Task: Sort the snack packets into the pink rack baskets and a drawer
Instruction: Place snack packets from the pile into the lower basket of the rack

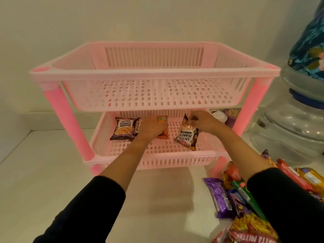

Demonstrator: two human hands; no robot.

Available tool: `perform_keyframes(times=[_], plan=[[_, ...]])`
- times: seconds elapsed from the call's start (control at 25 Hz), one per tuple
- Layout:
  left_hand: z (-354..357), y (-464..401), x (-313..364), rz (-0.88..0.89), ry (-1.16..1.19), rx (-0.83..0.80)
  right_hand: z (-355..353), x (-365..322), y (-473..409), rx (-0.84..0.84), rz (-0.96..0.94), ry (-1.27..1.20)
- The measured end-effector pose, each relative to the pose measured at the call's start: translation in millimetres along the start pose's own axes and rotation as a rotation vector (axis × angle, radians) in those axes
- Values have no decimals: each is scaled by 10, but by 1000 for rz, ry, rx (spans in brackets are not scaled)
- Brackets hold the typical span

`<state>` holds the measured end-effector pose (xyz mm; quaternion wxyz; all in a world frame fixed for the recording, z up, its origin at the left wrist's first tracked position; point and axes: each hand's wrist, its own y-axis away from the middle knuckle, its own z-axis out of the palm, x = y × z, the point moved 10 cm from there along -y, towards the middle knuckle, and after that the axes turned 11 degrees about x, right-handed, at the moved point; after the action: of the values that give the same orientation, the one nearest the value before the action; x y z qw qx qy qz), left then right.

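A pink two-tier rack stands on the white counter; its upper basket [154, 73] holds nothing I can see. Both hands reach into the lower basket [150, 159]. My left hand [152, 128] grips an orange snack packet [164, 135] over the basket's middle. My right hand [204, 121] pinches the top edge of a dark salted peanuts packet [187, 137] that hangs upside down on the right side. Another salted peanuts packet [124, 128] lies flat at the basket's left, with a further packet partly hidden behind my left hand.
A heap of snack packets [233, 195] lies on the counter at the lower right, purple, green, red and yellow ones among them. A large clear water bottle [291, 130] with a patterned cover stands at the right. Small cups [226, 114] sit behind the rack.
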<state>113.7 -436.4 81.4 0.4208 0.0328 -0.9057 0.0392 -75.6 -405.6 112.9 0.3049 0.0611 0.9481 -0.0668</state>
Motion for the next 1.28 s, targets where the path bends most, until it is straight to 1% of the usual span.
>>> perform_keyframes(times=[0.04,0.16,0.24,0.28,0.36,0.4,0.44,0.52,0.56,0.6,0.68,0.76,0.84,0.92,1.04,1.2,1.28], plan=[[81,-61,28,18,-54,4,80,12,-127,-25,-15,70],[274,-154,15,-20,-178,35,248,65,-381,62,-50,231],[349,-185,38,-4,-357,53,423,82,-406,57,-70,296],[350,-203,92,55,-473,63,526,87,-380,23,-90,299],[348,-246,242,270,-647,62,696,140,-313,-86,-117,277],[390,-251,264,376,-699,2,769,207,-274,-149,-115,292],[472,-230,219,459,-747,-116,843,286,-226,-211,-112,332],[653,-159,-30,554,-870,-388,1001,413,-131,-327,-131,449],[695,-156,-144,572,-918,-454,1078,465,-97,-373,-140,504],[724,-190,-208,577,-942,-468,1146,508,-75,-405,-139,545],[765,-320,-240,556,-958,-414,1220,541,-98,-406,-118,570],[817,-423,-241,526,-973,-358,1220,520,-207,-362,-92,554],[845,-487,-302,462,-915,-366,1219,490,-326,-367,-75,559],[845,-528,-409,410,-829,-389,1247,456,-421,-398,-99,579],[841,-558,-491,406,-781,-392,1302,455,-515,-423,-132,583],[786,-541,-429,407,-788,-387,1246,426,-558,-387,-164,581],[688,-500,-341,372,-763,-368,1118,298,-514,-336,-187,525]])
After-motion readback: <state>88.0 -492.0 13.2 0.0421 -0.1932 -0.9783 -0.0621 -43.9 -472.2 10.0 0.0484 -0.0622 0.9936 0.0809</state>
